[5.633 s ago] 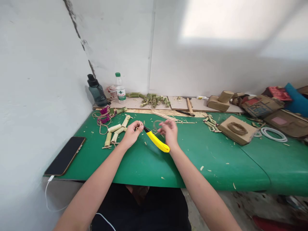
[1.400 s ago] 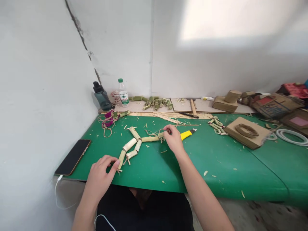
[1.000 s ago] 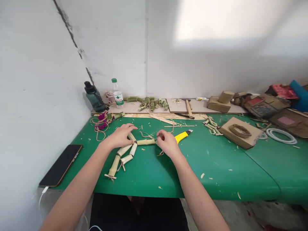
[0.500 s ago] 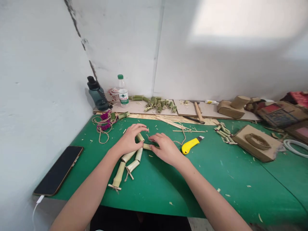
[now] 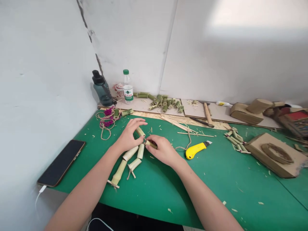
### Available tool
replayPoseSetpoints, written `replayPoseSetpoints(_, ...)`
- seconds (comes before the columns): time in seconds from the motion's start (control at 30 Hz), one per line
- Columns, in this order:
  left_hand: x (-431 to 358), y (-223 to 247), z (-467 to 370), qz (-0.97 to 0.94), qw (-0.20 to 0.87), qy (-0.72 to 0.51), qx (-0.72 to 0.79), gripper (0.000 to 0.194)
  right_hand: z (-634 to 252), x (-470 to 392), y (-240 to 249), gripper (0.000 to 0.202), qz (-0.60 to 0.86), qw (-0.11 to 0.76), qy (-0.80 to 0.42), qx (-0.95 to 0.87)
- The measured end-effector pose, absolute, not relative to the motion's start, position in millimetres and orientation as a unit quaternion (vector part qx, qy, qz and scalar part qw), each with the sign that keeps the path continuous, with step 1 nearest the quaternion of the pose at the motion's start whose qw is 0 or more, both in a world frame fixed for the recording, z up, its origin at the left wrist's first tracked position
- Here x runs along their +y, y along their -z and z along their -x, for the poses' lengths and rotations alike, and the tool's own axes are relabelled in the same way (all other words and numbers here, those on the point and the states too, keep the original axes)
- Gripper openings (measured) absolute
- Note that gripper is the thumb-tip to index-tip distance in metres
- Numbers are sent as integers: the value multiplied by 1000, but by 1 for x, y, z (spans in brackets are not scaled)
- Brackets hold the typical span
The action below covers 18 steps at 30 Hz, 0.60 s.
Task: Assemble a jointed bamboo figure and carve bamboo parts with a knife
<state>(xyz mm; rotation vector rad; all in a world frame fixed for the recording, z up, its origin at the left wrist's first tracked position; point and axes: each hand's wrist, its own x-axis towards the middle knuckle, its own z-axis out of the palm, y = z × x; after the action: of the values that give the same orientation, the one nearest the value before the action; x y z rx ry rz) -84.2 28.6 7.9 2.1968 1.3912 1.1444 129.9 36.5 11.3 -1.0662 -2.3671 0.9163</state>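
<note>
Out towards nine o'clock from the hands, a dark phone (image 5: 62, 162) is lying on the green bench (image 5: 149, 192), no marking showing. Moving right, the jointed bamboo piece (image 5: 131, 153) is resting under both hands, its lower tubes trailing towards seven o'clock. The left hand (image 5: 128, 136) is arching over it, fingers standing apart from the thumb around the upper tube (image 5: 140, 131); whether they are gripping, one cannot tell. The right hand (image 5: 164, 149) is pinching the right-hand tube (image 5: 152, 145) between thumb and fingers.

And this piece is looking light: stiff, smooth tubes probably wanting to roll, joints likely flopping, the small cross-sticks (image 5: 113, 183) seeming easiest to snap. Mid-tube, near the joint, is looking like the sensible hold, with no hard squeezing on the cut rims.

Now the lettering! At eleven, a red-and-white cup (image 5: 117, 91) is showing bold red characters, partly hidden. Just right of it, a green-capped bottle (image 5: 128, 91) is wearing a white label: green mountain emblem, red characters below, too small for sure reading. Towards two, a white tube (image 5: 223, 103) is carrying yellow print, and nearer three, a box's (image 5: 297, 123) lettering is blurring out.
</note>
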Motion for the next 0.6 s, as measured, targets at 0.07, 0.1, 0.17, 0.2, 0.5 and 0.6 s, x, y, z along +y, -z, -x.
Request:
replayPoseSetpoints(0.07,28,-8,84,-761,148,-402,487,52,-130,38,-9,12,378,205,-336,-838)
replayPoseSetpoints(0.1,28,-9,84,-760,147,-405,487,51,-130,38,-7,12,376,211,-340,-836)
replayPoseSetpoints(0.17,27,-10,84,-756,148,-414,484,49,-130,40,-5,12,371,218,-349,-832)
replayPoseSetpoints(0.2,27,-11,83,-753,151,-420,482,48,-130,40,-4,12,370,219,-354,-830)
replayPoseSetpoints(0.5,34,-2,86,-721,239,-477,442,43,-133,43,-4,19,350,235,-430,-798)
replayPoseSetpoints(0.6,32,-4,85,-734,214,-474,436,45,-132,44,0,27,337,271,-485,-760)
